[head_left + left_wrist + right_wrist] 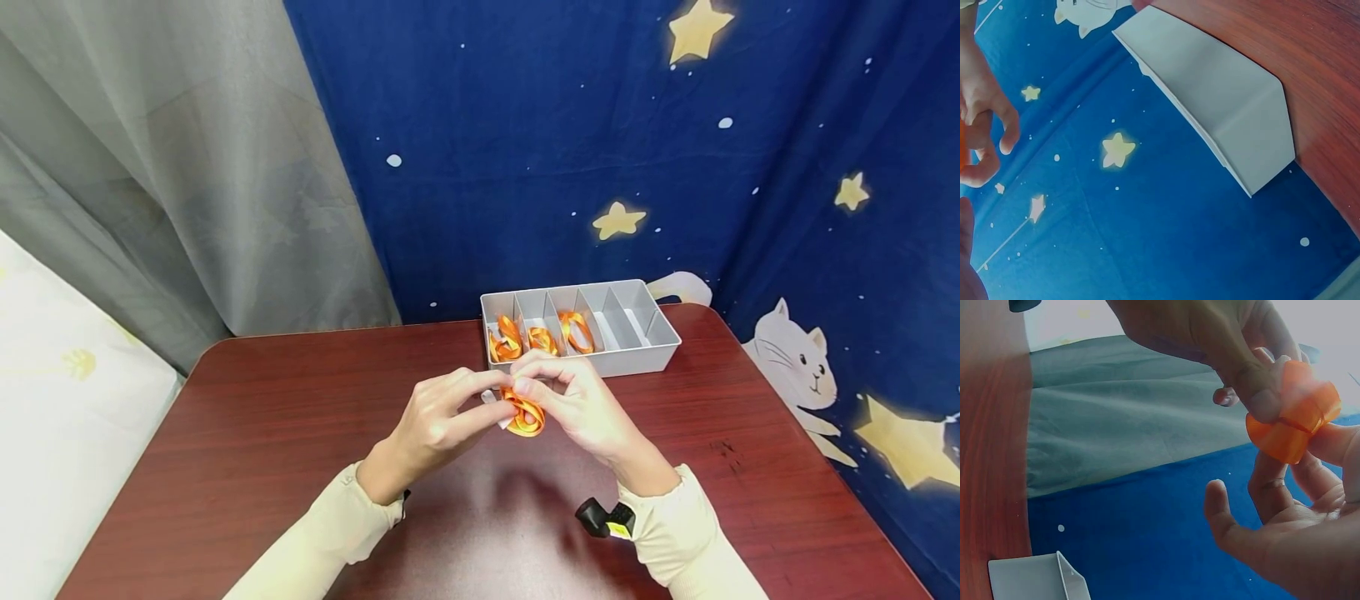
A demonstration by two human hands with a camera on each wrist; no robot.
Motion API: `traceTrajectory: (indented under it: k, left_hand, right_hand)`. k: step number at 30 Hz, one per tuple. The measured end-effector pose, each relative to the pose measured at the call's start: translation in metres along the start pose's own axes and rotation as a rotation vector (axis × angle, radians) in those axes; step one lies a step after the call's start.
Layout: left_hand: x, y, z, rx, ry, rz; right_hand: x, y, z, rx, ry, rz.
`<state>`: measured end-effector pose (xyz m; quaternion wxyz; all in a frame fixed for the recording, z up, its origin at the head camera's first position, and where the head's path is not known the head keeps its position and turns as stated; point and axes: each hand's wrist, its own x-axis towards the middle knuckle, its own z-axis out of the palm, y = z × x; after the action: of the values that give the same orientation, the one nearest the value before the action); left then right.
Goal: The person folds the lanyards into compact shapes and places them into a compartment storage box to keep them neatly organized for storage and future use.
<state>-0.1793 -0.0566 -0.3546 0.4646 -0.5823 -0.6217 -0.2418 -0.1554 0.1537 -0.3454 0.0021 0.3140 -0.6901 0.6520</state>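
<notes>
Both hands meet over the middle of the table, in front of a grey tray. A small coil of shiny orange ribbon [527, 422] is between their fingertips. My left hand [435, 421] pinches the coil from the left, where a white end piece [504, 423] sticks out by the fingers. From the right, my right hand [573, 408] pinches its upper edge with thumb and fingers. In the right wrist view the ribbon [1300, 419] forms flat rounded loops, with the left thumb pressed on it. Only a sliver of orange shows in the left wrist view.
The grey divided tray [633, 361] stands at the table's back edge. Looped orange ribbons [507, 340] lie in its three left compartments, one in each. Behind the dark red wooden table [300, 417] hang a grey curtain [225, 167] and a blue star-patterned one [525, 167].
</notes>
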Motion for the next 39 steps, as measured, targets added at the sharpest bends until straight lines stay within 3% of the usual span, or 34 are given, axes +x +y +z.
traceTrajectory:
  k: [11, 16, 21, 30, 39]
  left_hand:
    - [-0.0040, -0.0008, 0.0011, 0.005, 0.024, -0.023]
    - [-0.0033, -0.0009, 0.0022, 0.007, 0.044, -0.038]
    - [-0.0014, -0.0003, 0.0032, -0.030, 0.053, -0.068]
    - [-0.0002, 0.0008, 0.0024, -0.038, 0.041, -0.083]
    - [0.0005, 0.0027, 0.0020, -0.045, 0.033, -0.091]
  right_hand:
    - [0.0005, 0.0026, 0.0030, 0.010, 0.020, -0.014]
    - [-0.0010, 0.0000, 0.0069, 0.022, 0.115, 0.044]
    - [-0.0029, 0.0005, 0.0088, 0.007, 0.176, 0.039]
    - [-0.0029, 0.0002, 0.0055, 0.023, 0.066, -0.037]
    - [-0.0040, -0.0005, 0.0031, 0.056, -0.005, -0.063]
